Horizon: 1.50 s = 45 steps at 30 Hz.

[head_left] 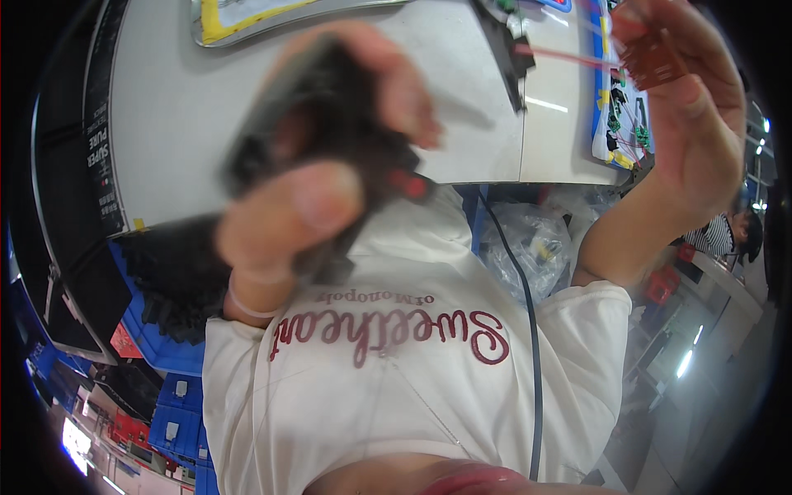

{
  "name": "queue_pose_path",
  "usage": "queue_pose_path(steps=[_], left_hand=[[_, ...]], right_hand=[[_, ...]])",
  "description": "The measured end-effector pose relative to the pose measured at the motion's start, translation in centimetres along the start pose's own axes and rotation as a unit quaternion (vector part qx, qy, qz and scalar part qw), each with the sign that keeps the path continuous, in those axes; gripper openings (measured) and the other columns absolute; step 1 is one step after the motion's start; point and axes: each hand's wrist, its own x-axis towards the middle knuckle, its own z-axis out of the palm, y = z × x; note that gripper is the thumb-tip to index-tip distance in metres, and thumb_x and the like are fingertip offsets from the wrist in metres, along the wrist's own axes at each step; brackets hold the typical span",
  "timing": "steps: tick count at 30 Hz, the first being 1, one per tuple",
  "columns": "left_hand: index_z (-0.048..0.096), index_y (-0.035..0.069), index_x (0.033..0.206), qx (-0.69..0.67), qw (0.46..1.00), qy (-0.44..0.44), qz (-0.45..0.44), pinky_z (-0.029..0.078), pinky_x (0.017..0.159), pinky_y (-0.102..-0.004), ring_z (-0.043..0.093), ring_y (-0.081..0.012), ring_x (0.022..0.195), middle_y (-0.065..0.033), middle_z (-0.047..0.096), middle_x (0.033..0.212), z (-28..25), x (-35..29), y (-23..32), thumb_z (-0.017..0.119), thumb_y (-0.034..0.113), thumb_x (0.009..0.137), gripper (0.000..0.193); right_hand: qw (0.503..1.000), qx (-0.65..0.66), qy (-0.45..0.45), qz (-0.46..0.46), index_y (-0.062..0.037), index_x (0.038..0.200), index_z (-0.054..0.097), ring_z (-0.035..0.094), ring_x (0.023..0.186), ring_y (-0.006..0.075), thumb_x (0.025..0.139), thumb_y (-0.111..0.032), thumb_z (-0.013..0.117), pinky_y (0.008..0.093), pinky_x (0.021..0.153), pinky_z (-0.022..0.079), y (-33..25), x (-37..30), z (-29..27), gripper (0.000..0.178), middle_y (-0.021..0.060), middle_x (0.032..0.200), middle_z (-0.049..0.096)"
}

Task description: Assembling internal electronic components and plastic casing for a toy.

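Note:
My left hand (297, 202), smeared by motion, is closed around a black plastic part (334, 82) above the near edge of the white table. A small red spot shows on the dark piece by its fingers. At the upper right, my raised right hand (705, 124) pinches a small reddish-brown board (657, 63) between thumb and fingers. Thin red wires (569, 56) run from beside the board toward a black narrow part (505, 58) over the table. Whether the wires join the board cannot be made out.
Small green and black parts with wires lie in a blue-edged tray (601, 99) at right. A yellow-edged metal tray (198, 23) sits at the far side. Black pieces (177, 285) fill a blue bin (177, 356) at left. Below the table are a clear plastic bag (536, 239) and black cable (521, 280).

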Motion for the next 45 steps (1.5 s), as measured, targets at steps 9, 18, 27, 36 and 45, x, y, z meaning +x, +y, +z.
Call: queue_pose_path(steps=[9,18,27,36,45], left_hand=[[0.041,-0.003,0.125,-0.145,0.984,0.075,-0.067,0.045,0.088,-0.0321,0.057,-0.0202,0.099,-0.0132,0.055,0.109,3.6,0.4,-2.7,0.075,0.046,0.070,0.081],[0.034,0.002,0.132,-0.044,0.990,0.067,0.120,0.041,0.094,-0.0361,0.047,-0.0220,0.109,-0.0076,0.045,0.122,0.0,1.7,-4.4,0.044,0.080,0.063,0.105],[0.033,0.004,0.133,-0.069,0.975,0.009,0.211,0.040,0.095,-0.0384,0.047,-0.0251,0.109,-0.0074,0.046,0.120,-0.1,2.1,-4.1,0.054,0.076,0.060,0.104],[0.038,0.004,0.129,-0.136,0.960,0.064,0.235,0.040,0.095,-0.0416,0.049,-0.0247,0.105,-0.0088,0.046,0.117,-0.2,2.3,-4.4,0.062,0.070,0.063,0.096],[0.036,0.002,0.130,-0.053,0.970,0.069,0.228,0.041,0.094,-0.0432,0.049,-0.0275,0.106,-0.0119,0.047,0.117,-0.3,2.0,-4.2,0.060,0.061,0.071,0.086]], right_hand=[[0.983,-0.106,0.087,-0.125,0.0094,0.125,0.044,0.061,0.095,0.0321,0.086,-0.027,0.060,0.0406,0.083,0.049,-3.0,0.4,5.8,0.056,0.0276,0.117,0.053],[0.957,-0.098,0.243,-0.121,0.0068,0.104,0.056,0.062,0.094,0.0354,0.075,0.001,0.068,0.0396,0.081,0.053,-0.1,-0.8,12.6,0.032,0.0273,0.106,0.058],[0.948,-0.056,0.278,-0.147,0.0058,0.097,0.058,0.063,0.092,0.0304,0.069,0.017,0.066,0.0349,0.076,0.055,1.5,0.0,14.7,0.031,0.0281,0.104,0.059],[0.950,-0.067,0.289,-0.101,0.0079,0.088,0.062,0.064,0.088,0.0263,0.069,0.017,0.066,0.0306,0.074,0.054,1.1,-0.2,14.7,0.022,0.0269,0.098,0.062],[0.939,-0.136,0.296,-0.112,0.0099,0.089,0.062,0.064,0.087,0.0260,0.070,0.019,0.065,0.0315,0.075,0.055,1.6,-0.1,14.7,0.022,0.0266,0.098,0.062]])
